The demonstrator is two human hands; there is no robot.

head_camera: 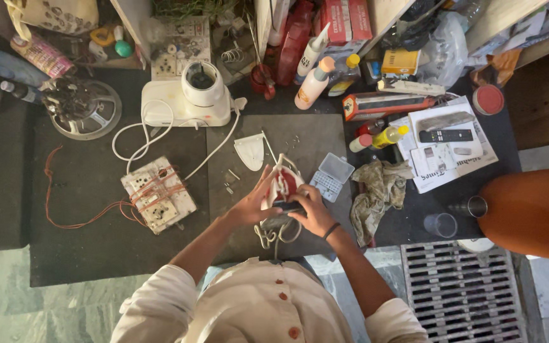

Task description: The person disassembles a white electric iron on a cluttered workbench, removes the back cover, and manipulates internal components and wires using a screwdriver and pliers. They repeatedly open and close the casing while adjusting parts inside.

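Both hands meet over the middle of the dark counter [84,254], closed around a red and white iron [282,185] that stands tilted between them. The left hand [253,204] grips its left side with the fingers spread up along the shell; the right hand [311,211] clasps the lower right side, a dark band on its wrist. The iron's cord [273,232] loops in a coil just below the hands, toward the person's body.

Just above the left hand lies a white pointed cover [250,150], flat on the counter, and between it and the hand lie a few small screws [230,181]. Just to the right of the right hand sits a small clear box [332,176] with its lid open, and beyond that a crumpled rag [379,190]. Further right are a remote [445,135] on some papers [443,166] and a clear cup [440,225].

Well to the left of the left hand rests a white switchboard [158,194] wrapped in orange wire [71,209]. Above it, far from the hands, stands a white mixer base [189,95] with its white cable trailing down. Glue bottles [316,79] stand above the hands near the back.
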